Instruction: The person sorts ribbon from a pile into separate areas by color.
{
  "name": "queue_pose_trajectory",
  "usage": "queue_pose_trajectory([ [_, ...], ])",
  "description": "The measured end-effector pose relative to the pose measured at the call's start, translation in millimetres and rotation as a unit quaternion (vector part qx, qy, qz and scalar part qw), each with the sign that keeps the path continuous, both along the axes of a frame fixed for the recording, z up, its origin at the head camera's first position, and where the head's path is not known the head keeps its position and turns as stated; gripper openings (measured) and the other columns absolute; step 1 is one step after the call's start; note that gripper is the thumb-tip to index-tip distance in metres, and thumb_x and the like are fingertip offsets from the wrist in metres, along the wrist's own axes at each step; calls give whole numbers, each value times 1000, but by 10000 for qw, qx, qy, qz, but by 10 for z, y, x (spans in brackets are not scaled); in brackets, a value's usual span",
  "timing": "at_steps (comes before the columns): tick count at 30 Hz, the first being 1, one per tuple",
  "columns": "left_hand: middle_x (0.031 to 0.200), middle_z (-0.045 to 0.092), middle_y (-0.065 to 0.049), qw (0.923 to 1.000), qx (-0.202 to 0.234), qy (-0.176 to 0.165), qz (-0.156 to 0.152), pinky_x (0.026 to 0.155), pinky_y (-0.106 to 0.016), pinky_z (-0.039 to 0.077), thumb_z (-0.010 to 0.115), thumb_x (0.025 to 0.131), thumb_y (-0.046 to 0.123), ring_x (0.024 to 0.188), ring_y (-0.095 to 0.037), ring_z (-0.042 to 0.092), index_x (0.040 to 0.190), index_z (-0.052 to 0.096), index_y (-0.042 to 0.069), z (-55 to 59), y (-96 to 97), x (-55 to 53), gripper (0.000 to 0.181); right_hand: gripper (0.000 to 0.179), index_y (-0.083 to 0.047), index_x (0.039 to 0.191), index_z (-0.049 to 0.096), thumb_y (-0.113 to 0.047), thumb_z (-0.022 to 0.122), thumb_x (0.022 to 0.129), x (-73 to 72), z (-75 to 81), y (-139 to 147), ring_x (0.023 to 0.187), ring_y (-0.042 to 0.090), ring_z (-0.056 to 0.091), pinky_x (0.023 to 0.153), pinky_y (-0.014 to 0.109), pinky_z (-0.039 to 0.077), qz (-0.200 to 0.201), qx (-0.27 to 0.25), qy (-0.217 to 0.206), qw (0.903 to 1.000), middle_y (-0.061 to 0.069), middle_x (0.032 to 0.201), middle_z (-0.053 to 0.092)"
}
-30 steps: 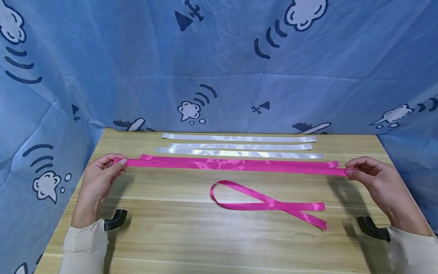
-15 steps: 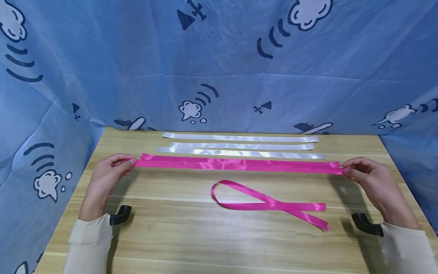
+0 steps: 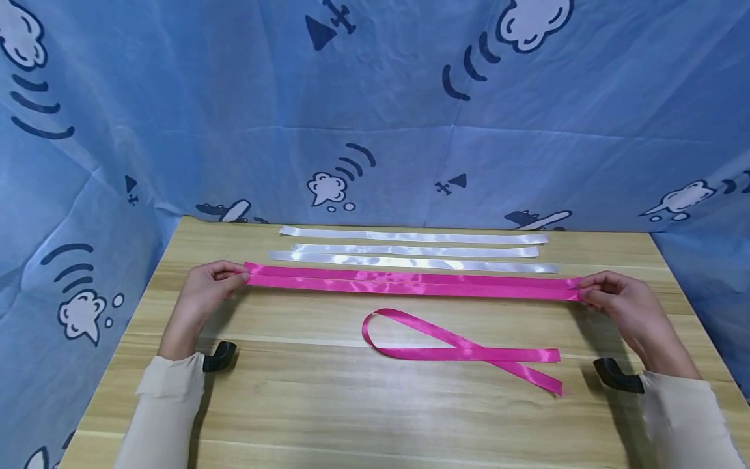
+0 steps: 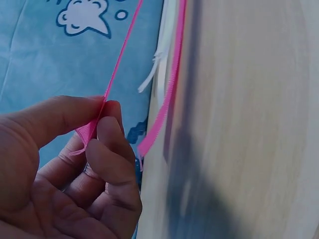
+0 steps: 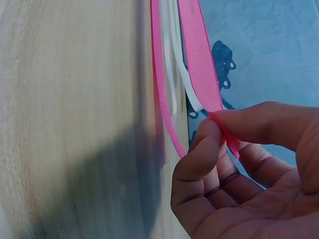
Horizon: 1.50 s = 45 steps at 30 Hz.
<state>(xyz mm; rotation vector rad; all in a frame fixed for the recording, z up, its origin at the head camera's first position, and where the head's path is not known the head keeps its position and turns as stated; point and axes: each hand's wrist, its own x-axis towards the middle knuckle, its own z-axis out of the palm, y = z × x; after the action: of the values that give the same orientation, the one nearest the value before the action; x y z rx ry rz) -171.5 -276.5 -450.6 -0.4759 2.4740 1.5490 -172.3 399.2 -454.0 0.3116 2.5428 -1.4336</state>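
Note:
A pink satin ribbon (image 3: 410,288) is stretched nearly straight across the table. My left hand (image 3: 212,285) pinches one end between thumb and fingers, a short tail (image 4: 87,131) poking out below the grip. At the other end my right hand (image 3: 621,306) pinches the ribbon, its tip (image 5: 232,144) hanging past the thumb. Right behind it in the head view runs a second pink ribbon (image 3: 328,273), partly overlapped; both wrist views show that one lower, along the table. A third pink ribbon (image 3: 422,354) lies looped and crossed over itself in front.
Three white ribbons, the farthest (image 3: 410,237), the middle one (image 3: 433,251) and the nearest (image 3: 410,262), lie side by side at the back of the wooden table (image 3: 328,404). A blue printed cloth (image 3: 234,130) hangs behind. Black curved pieces (image 3: 220,357) stick out at both wrists.
Both hands have moved inward, the left one further, bringing the held ribbon's ends close to those of the pink ribbon behind it. The looped ribbon and white ribbons stay put.

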Motion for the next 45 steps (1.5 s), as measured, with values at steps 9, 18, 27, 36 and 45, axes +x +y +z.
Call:
queue_pose_trajectory([
  [9,77,65,19,9998,-140,-35,-154,66,-20,55,71,98,11,73,-1,60,122,66,-11,-51,46,-45,33,10,1,108,67,-4,59,104,-32,-74,17,75,2,61,67,21,55,122,376,-157,9991,-26,85,63],
  [18,78,66,11,9984,-500,-128,-239,64,-21,50,70,98,10,72,-4,57,116,68,-9,-117,88,-91,26,17,7,113,65,-6,59,104,-64,-152,-4,74,2,61,66,22,55,98,605,-309,9976,-25,82,62],
  [27,93,73,-4,9956,-885,-173,-251,67,-19,49,69,100,13,82,-12,58,115,71,-5,-152,160,-150,24,14,4,110,66,-7,59,104,-79,-165,6,73,3,60,65,23,53,31,595,-352,9976,-24,83,61],
  [36,88,69,-1,9959,-831,-202,-308,62,-20,46,68,100,12,76,-11,54,113,71,-3,-163,188,-157,20,9,-1,102,69,-4,60,102,-75,-179,29,71,1,59,63,23,51,-37,521,-275,9983,-25,79,62],
  [45,95,68,-4,9962,-753,-155,-416,66,-19,48,68,101,15,80,-10,54,116,70,-5,-156,164,-113,25,19,6,112,64,-11,60,105,-52,-161,37,72,0,60,64,23,53,-193,853,-416,9953,-23,80,62],
])
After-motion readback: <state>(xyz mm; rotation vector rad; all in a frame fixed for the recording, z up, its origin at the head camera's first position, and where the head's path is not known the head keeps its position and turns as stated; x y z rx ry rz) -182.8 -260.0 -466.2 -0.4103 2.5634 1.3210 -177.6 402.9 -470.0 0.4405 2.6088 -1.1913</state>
